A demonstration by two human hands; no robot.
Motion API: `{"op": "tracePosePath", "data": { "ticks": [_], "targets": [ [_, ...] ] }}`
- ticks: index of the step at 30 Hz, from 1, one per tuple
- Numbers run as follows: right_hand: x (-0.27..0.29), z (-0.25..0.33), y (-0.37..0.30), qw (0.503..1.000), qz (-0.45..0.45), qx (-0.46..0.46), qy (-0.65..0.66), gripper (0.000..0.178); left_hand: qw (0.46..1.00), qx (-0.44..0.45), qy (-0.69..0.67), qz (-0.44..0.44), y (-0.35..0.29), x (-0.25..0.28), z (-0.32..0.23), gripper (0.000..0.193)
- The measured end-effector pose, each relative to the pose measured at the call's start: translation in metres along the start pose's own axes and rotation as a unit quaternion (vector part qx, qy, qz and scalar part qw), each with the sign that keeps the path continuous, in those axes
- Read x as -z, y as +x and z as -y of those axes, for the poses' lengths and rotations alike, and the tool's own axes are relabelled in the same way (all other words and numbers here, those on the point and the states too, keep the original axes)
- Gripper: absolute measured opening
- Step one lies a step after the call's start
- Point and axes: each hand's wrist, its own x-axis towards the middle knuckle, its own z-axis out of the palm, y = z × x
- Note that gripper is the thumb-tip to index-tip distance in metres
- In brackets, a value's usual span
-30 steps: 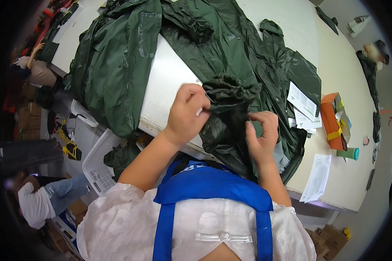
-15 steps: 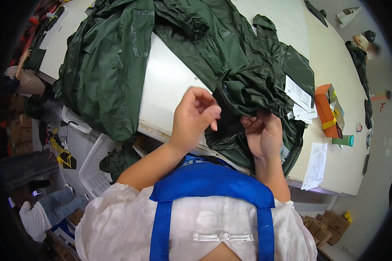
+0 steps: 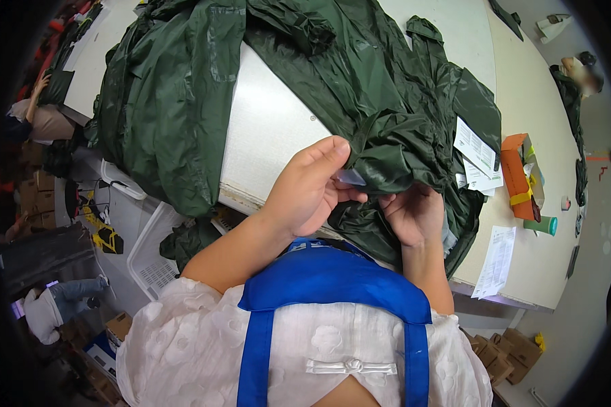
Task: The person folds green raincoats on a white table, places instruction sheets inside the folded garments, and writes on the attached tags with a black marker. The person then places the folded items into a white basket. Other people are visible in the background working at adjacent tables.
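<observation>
A large dark green shiny garment lies spread over the white table and hangs off its near edge. My left hand pinches a fold of this garment near the table edge, with a small pale tab by the fingertips. My right hand grips the same bunched fabric from below, close beside the left. Both hands are raised over my blue apron straps.
Paper sheets, an orange box and a green cylinder lie on the table's right part. A white plastic basket stands on the floor at left. Another person crouches at the lower left.
Both hands have drawn closer together and toward me, bunching the green fabric. The left hand turned from reaching into the cloth to pinching a fold.
</observation>
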Motion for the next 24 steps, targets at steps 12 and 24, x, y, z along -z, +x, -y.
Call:
{"op": "tracePosePath", "data": {
  "ticks": [12,24],
  "targets": [
    [0.216,0.217,-0.008,0.226,-0.514,0.097,-0.822,0.044,0.983,-0.042,0.119,-0.134,0.018,0.008,0.008,0.017],
    [0.216,0.165,-0.012,0.397,-0.316,0.213,-0.835,0.019,0.968,-0.05,0.169,-0.179,0.051,0.007,0.043,0.014]
  ]
}}
